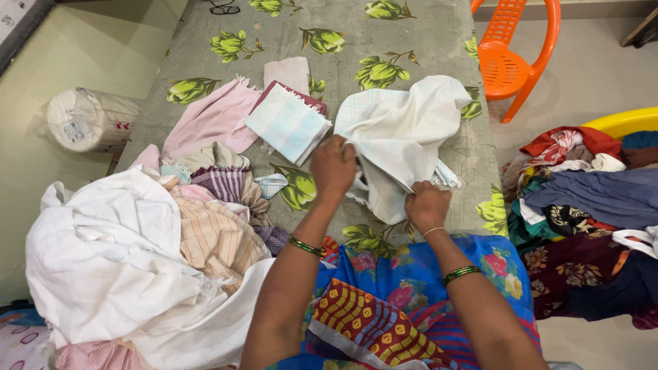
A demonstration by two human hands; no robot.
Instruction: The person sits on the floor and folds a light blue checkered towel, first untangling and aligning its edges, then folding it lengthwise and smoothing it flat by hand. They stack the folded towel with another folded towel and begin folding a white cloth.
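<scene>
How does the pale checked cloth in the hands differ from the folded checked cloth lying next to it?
The pale cloth is loose and crumpled; the folded cloth is a neat flat rectangle. The pale cloth is pinched at its near edge by the left hand and right hand; the folded cloth lies untouched, resting on a maroon cloth. The pale cloth spreads wider. Both are light, faintly checked, and on the floral-covered table.

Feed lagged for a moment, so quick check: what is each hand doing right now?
Left hand: closed, gripping an edge of the white cloth.
Right hand: closed, pinching the same white cloth at its lower edge.
</scene>
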